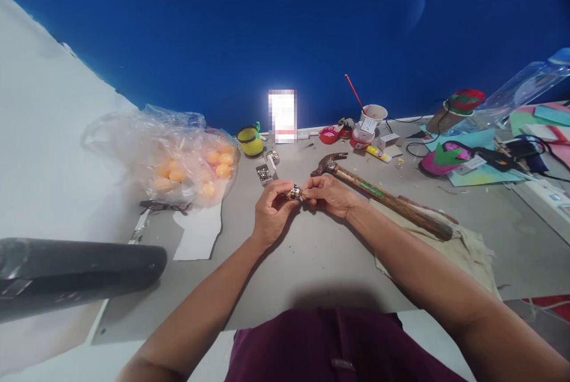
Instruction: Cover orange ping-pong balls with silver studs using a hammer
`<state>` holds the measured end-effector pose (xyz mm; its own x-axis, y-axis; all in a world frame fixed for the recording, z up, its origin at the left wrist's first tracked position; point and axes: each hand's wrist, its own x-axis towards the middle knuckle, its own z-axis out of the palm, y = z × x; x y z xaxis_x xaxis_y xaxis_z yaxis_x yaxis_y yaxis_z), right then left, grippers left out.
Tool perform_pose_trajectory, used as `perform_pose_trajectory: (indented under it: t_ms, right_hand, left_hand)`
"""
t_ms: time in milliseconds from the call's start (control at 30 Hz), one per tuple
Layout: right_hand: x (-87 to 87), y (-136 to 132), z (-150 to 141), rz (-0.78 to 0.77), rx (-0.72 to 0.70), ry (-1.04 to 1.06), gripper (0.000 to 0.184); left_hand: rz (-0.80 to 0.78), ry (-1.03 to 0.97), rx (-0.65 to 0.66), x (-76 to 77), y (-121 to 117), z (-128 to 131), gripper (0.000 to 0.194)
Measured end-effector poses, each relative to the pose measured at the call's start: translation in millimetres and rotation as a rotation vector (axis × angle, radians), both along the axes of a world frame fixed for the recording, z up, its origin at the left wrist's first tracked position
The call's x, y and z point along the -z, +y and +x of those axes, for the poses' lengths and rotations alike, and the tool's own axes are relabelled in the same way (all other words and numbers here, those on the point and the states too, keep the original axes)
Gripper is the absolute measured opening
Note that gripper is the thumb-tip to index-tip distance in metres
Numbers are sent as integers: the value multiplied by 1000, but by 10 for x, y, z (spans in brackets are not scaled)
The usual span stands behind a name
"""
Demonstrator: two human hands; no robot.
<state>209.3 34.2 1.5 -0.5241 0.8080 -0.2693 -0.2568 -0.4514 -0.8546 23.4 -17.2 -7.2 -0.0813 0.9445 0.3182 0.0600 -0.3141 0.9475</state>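
Cloth: a pale cloth (474,251) is spread on the grey table (312,269), partly covered by the right forearm.
Left hand: the small shiny ball (294,192) is clamped between thumb and fingers of the left hand (272,210), which are opened only to its width.
Right hand: the thumb and index fingertips of the right hand (332,195) are pressed together at the ball's right side; whether a tiny part is pinched there cannot be told.
Shiny ball: it is held between the 2 hands, above the table. It is judged light, with a hard, smooth, slightly slippery surface; any stuck-on pieces might be knocked loose by pressure. It is best gripped by 2 opposite sides, lightly.
Hammer: its wooden handle (401,207) is laid partly on the cloth, its metal head turned towards the ball. By its look, it is much the heavier thing.
Small box: shiny bits are held in the small box (263,174), just beyond the left hand.
Yellow cup: it is stood farther back (250,141), beside the plastic bag (191,156) of orange balls.
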Motion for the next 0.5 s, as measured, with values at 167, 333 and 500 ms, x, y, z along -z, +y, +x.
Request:
perform_pose_trajectory:
  t_ms: [167, 333, 500]
  right_hand:
    - [11, 13, -4, 159, 39, -95, 36]
    - [-63, 0, 46, 384, 36, -246, 20]
    - [-98, -24, 62, 436, 23, -275, 16]
  left_hand:
    - [-83, -74, 17, -2, -4, 14, 29]
    - [-192, -130, 52, 11, 8, 3, 34]
    - [-138, -92, 60, 12, -11, 3, 32]
